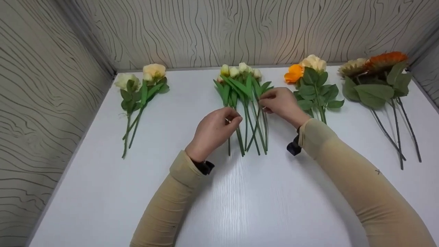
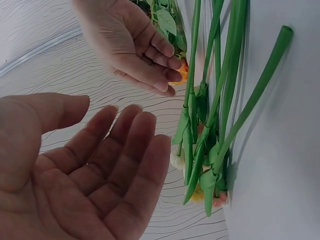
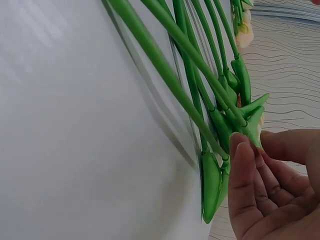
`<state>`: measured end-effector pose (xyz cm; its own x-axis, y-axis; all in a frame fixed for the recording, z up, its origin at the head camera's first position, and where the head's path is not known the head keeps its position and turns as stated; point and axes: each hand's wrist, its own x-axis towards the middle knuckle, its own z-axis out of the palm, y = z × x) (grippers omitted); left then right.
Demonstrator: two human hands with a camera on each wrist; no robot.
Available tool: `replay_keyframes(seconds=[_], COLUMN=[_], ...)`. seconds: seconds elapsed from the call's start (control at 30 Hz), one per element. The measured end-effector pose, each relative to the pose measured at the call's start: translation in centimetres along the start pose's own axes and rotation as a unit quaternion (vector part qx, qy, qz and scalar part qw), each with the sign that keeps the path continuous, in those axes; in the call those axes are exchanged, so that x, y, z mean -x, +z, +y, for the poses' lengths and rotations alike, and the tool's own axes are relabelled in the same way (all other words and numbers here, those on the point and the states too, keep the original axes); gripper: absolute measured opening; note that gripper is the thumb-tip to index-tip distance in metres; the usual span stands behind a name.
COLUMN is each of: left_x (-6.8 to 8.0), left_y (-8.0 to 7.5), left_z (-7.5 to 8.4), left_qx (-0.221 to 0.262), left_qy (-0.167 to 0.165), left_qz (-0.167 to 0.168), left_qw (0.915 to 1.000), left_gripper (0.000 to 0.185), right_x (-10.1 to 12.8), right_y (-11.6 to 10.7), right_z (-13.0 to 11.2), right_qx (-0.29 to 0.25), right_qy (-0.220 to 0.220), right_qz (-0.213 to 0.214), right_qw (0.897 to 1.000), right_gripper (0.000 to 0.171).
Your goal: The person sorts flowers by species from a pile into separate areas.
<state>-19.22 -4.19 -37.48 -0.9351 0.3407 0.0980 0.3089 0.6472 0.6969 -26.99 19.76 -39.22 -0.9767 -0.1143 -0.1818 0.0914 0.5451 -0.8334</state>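
Tulip bunch (image 1: 244, 103): artificial, smooth plastic-looking green stems and long pointed leaves, small pale cream buds at the far end, lying flat at the middle of the bench (image 1: 240, 206) with stems fanning toward the person. Left hand (image 1: 214, 130) is hovering just beside the left edge of the stems, fingers relaxed and spread apart in the left wrist view (image 2: 85, 170), gripping nothing. Right hand (image 1: 279, 103) is lying at the right edge of the bunch among the leaves; in the right wrist view (image 3: 270, 190) its fingers are lying loosely bent, fingertips touching a leaf base, not clamped round any stem. Both forearms are wearing thin beige sleeves (image 1: 360, 178) with dark straps at the wrists. Cream rose pair (image 1: 140, 89): soft fabric-like blooms, broad leaves, thin stems, lying well apart at the left of the bench. Orange and cream flower group (image 1: 310, 82): rounded serrated leaves, lying just beside the right hand. Sunflower-like stems (image 1: 377, 79): large tan and orange heads, wide matte leaves, dark wiry stems, lying at the far right. Bench: white, faint wood-grain texture, slightly glossy. Walls (image 1: 219, 31): pale panels with dark wavy grain lines, enclosing the bench on three sides.
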Motion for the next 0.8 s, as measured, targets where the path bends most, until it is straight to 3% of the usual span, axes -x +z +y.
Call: replay_keyframes(seconds=[0.2, 0.3, 0.4, 0.63, 0.8], left_x=[-0.4, -0.4, -0.3, 1.6, 3.6], left_y=[-0.3, -1.8, -4.2, -9.9, -12.5], left_z=[-2.1, -4.3, -7.1, -13.9, -17.1], left_qx=[-0.042, -0.077, -0.103, -0.181, -0.235], left_qy=[-0.022, -0.057, -0.101, -0.178, -0.208], left_qz=[-0.006, -0.003, 0.006, 0.056, 0.096], left_qw=[0.9988, 0.9954, 0.9896, 0.9656, 0.9447], left_gripper=[0.021, 0.021, 0.021, 0.026, 0.024], right_x=[1.5, 2.6, 3.6, 5.2, 6.0], right_y=[-0.2, 0.4, 1.6, 5.4, 8.6], right_z=[0.2, -0.2, -0.8, -2.4, -3.5], right_qx=[0.036, 0.053, 0.077, 0.138, 0.190], right_qy=[-0.058, -0.095, -0.130, -0.199, -0.245], right_qz=[0.037, 0.043, 0.035, -0.017, -0.064], right_qw=[0.997, 0.993, 0.988, 0.970, 0.949], right_gripper=[0.028, 0.026, 0.027, 0.026, 0.026])
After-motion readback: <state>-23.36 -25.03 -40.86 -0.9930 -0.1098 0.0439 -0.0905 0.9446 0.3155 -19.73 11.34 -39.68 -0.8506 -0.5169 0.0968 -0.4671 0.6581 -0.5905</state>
